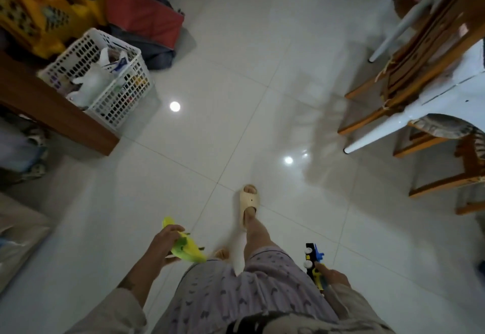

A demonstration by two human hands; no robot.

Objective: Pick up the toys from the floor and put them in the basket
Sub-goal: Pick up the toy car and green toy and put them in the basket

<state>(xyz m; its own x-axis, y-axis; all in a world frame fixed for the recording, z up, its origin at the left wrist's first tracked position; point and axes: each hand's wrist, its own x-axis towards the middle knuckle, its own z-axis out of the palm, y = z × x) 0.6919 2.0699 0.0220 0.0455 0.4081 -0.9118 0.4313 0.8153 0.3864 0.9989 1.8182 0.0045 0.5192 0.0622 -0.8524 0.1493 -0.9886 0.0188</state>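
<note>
The 2 toys in view are both off the floor and in the person's grip. The left hand has its fingers curled around a yellow and green soft toy, which sticks out past the hand at both ends. The right hand is closed on a black, yellow and blue toy vehicle, held low beside the thigh with its front pointing forward. The white perforated basket stands well ahead and to the left, on the floor against the end of a brown wooden bench; white plastic bags and small items already lie inside it.

The surface is glossy pale floor tile with thin grout lines and 2 bright reflections of ceiling lights. 1 foot in a cream slide sandal is planted forward on it. On the right stand wooden chairs and a white plastic chair. In the far left corner are a red box and a yellow patterned cloth, blurred.
</note>
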